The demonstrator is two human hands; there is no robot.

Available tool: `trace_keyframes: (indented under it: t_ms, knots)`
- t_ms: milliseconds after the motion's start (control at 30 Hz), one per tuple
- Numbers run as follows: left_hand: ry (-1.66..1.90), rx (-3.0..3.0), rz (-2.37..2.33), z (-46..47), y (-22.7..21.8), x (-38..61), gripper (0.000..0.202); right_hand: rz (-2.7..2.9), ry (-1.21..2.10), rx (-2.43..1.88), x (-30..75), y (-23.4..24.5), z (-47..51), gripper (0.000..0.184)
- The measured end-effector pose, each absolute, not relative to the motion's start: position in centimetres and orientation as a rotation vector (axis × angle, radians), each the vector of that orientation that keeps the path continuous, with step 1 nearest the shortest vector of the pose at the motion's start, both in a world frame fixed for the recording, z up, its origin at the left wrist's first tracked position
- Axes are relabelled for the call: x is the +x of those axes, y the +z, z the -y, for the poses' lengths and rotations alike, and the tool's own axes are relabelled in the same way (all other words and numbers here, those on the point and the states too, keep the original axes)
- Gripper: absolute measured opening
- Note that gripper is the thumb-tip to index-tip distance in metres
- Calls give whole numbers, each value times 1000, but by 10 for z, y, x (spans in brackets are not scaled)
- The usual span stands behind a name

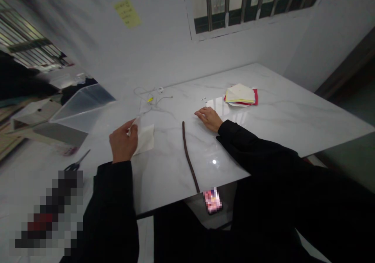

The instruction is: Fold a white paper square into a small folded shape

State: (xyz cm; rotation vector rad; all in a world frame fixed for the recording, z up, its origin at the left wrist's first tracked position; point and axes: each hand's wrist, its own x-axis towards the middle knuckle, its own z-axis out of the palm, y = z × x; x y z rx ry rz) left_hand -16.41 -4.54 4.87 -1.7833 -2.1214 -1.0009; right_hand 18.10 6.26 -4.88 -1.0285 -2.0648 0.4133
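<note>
Nearest me, scissors [77,162] lie on the table [293,114], left of my left hand [123,143]. That hand pinches a white sheet [145,139] by its top corner. A brown strip [189,157] lies between my hands. My right hand [209,117] rests flat on the table, fingers loose, gripping nothing. Farther off are a cable [150,96], a paper stack [241,94] and a clear bin [83,107].
</note>
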Motion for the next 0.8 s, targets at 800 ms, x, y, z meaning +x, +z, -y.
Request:
trace_keyframes:
  t_ms: [800]
  knots:
    - [-2710, -2213, 2015, -12, -20, -10, 62, 1173, 1309, -932, 169, -54, -53, 40]
